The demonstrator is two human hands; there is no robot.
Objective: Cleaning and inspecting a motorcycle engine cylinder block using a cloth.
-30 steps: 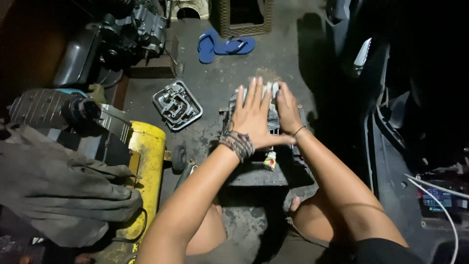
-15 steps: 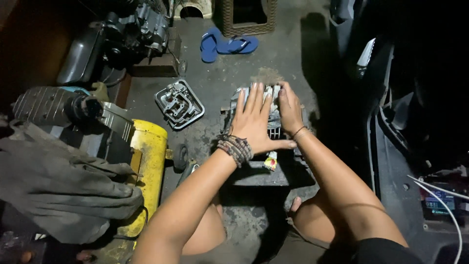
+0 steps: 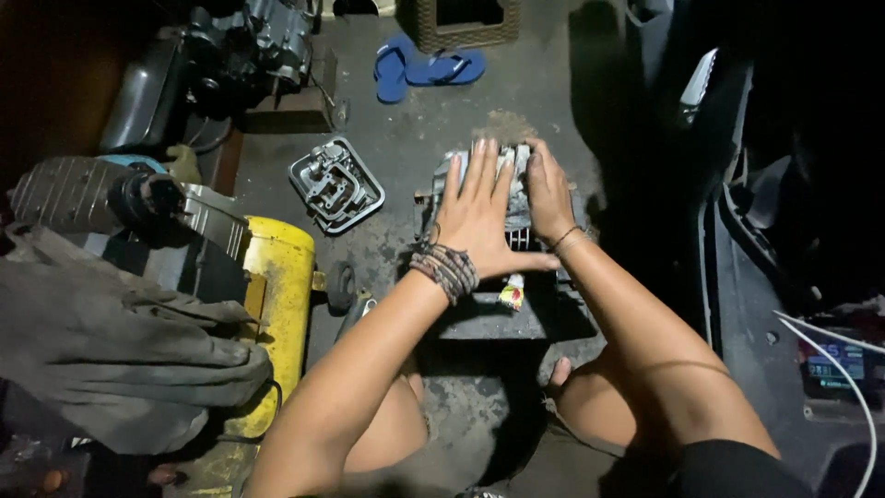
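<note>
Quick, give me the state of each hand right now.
Left hand: open, fingers spread, palm flat on the grey engine part.
Right hand: fingers curled over the same part's right side, gripping it.

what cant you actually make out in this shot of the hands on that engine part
- Head view: the top of the grey metal engine part is covered by the left hand and right hand; whether fingers grip or just press is unclear.
- The small red-and-yellow object below the left hand is too small to identify.
- The dark area at the right is too dim to read.
- The yellow tank is partly hidden by grey cloth.
</note>
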